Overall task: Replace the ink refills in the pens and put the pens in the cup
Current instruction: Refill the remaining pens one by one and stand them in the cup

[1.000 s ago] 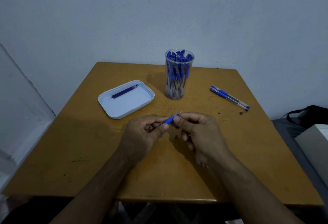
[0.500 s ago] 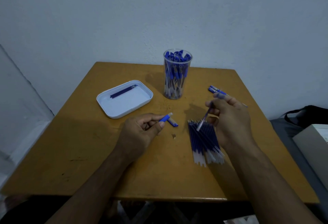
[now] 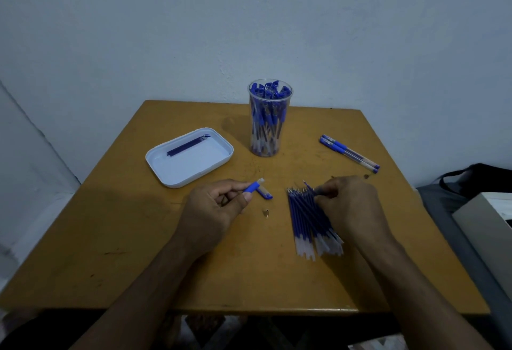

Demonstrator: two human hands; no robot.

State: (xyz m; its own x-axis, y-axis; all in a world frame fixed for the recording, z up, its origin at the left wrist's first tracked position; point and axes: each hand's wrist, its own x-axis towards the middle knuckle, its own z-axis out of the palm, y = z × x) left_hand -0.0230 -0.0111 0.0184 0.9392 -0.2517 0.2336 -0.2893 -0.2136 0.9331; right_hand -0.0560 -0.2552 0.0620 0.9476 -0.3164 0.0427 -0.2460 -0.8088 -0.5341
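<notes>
My left hand [image 3: 216,208] holds a pen barrel [image 3: 253,186] by its blue grip, open end pointing up and right. A blue pen cap [image 3: 265,193] and a small metal tip [image 3: 266,213] lie on the table just beside it. My right hand [image 3: 349,205] rests on the top of a pile of blue refills [image 3: 307,222], and its curled fingers pinch one refill [image 3: 305,184] whose tip pokes out. The clear cup [image 3: 270,139] at the back holds several blue pens. Two pens [image 3: 349,153] lie at the right.
A white tray [image 3: 166,172] with one dark refill [image 3: 188,144] sits at the left of the wooden table [image 3: 124,239]. Off the right edge are a black bag [image 3: 476,180] and a pale box [image 3: 487,227]. A wall stands right behind the table.
My hands came apart from the pen. My right hand carried a refill to the right, then dropped onto the refill pile. My left hand stayed put with the barrel.
</notes>
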